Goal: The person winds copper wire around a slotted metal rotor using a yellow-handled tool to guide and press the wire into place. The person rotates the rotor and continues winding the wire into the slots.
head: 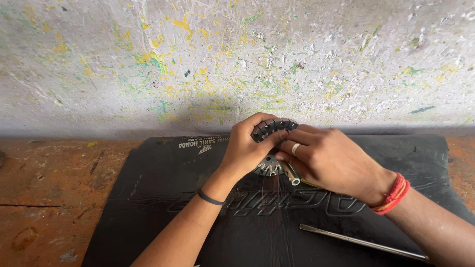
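Observation:
My left hand (246, 148) and my right hand (332, 160) meet over a round, dark, slotted metal part (273, 127) that stands on edge on a black rubber mat (148, 198). The left hand wraps its left side and top. My right hand, with a ring on one finger, presses against the part's right side. A silver toothed hub (269, 169) shows below the fingers, and a short pale tube end (294, 180) pokes out under my right hand. Most of the part is hidden by the fingers.
A long thin metal rod (363, 242) lies on the mat at the lower right. The mat rests on a worn orange-brown surface (49, 188). A paint-flecked white wall (237, 59) rises directly behind.

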